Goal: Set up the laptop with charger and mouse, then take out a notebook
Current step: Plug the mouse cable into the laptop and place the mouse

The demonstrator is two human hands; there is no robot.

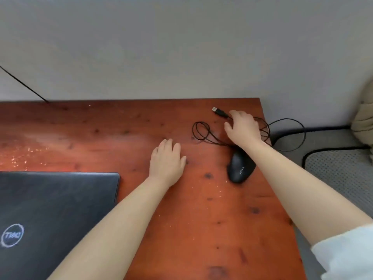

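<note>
The black wired mouse [240, 168] lies on the reddish-brown wooden bench [201, 219], near the bench's right edge. Its shell is matte black with a small pale brand word printed on the back; the front end is hidden under the right forearm.

The mouse cable [200, 133] is thin and black. It runs beyond the mouse in loose loops on the bench, and 1 large loop hangs past the right edge of the bench. The USB plug [219, 112] lies flat on the bench beyond the mouse, close to the far right corner, metal tip pointing away from the mouse.

The right hand [243, 128] sits palm down over the cable just beyond the mouse, fingers curled onto the cord next to the plug. I cannot tell whether it actually grips the cord.

The left hand [167, 162] rests flat and empty on the bench to the left of the mouse, fingers together and extended.

The laptop [54, 219] lies closed on the bench, well to the left of the mouse and nearer the person. Its lid is dark grey-black with a round silver logo.

A pale sleeve [347, 257] covers the right upper arm, nearer than the mouse.
</note>
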